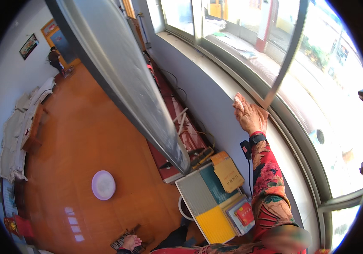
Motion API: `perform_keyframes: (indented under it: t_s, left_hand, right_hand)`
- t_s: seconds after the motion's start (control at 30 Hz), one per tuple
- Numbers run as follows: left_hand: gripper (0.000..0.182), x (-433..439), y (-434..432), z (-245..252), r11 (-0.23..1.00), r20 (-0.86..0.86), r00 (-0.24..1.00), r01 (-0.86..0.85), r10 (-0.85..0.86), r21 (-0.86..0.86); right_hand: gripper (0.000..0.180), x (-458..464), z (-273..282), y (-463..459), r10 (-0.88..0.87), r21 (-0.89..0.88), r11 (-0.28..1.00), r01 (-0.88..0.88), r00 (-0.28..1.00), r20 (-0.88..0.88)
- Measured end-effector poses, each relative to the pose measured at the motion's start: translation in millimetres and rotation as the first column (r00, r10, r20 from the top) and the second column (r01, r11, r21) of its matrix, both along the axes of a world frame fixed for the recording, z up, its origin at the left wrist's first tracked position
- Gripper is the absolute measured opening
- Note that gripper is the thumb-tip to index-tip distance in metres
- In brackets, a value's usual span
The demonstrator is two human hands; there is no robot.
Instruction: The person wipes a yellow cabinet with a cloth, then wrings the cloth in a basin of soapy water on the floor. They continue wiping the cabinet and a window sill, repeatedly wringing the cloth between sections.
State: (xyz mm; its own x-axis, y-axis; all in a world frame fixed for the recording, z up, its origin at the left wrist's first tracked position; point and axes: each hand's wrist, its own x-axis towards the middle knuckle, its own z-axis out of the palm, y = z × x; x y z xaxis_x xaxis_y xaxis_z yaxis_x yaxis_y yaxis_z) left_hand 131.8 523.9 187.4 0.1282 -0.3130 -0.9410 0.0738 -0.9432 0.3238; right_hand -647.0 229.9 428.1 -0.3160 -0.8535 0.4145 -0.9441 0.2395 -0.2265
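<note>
My right hand (pixel 248 118) lies on a pinkish cloth (pixel 263 115) on the pale window sill (pixel 221 76), close to the lower corner of the sliding window's metal frame (pixel 271 95). Part of the cloth bunches up past the fingertips. A dark band with a small device and a cable is on that wrist. Low in the picture, my left hand (pixel 131 242) is held out with nothing in it, above a dark slatted stool (pixel 122 243).
A small table (pixel 190 187) with books and envelopes stands below the sill. A large grey metallic panel (pixel 130 73) crosses the upper view. A purple basin (pixel 103 185) rests on the wooden floor. Covered sofas (pixel 14 139) line the far wall; another person (pixel 55 60) stands near a door.
</note>
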Motion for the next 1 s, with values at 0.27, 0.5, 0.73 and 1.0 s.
perform_keyframes:
  t_s: [0.27, 0.5, 0.73, 1.0]
  left_hand:
    - [0.039, 43.1, -10.0, 19.0, 0.984, -0.359, 0.933, -0.083, 0.02, -0.159]
    - [0.013, -8.7, -40.8, 20.6, 0.988, -0.002, 0.996, 0.085, -0.086, -0.126]
    - [0.011, -63.8, -38.2, 39.2, 0.965, -0.072, 0.985, 0.139, -0.159, -0.223]
    - [0.012, -98.8, 20.3, 29.5, 0.934, -0.083, 0.939, 0.318, -0.334, -0.161]
  right_hand:
    - [0.043, 7.1, 19.9, -64.9, 0.051, -0.01, 0.999, -0.051, 0.999, 0.019]
    - [0.049, 28.7, 32.7, 13.3, 0.085, -0.044, 0.995, -0.091, 0.987, -0.134]
    - [0.051, 15.8, 10.1, 178.8, -0.131, 0.254, 0.957, 0.141, 0.99, -0.058]
    - [0.047, 18.3, 30.4, 438.1, -0.213, 0.108, 0.973, 0.204, 0.974, 0.077]
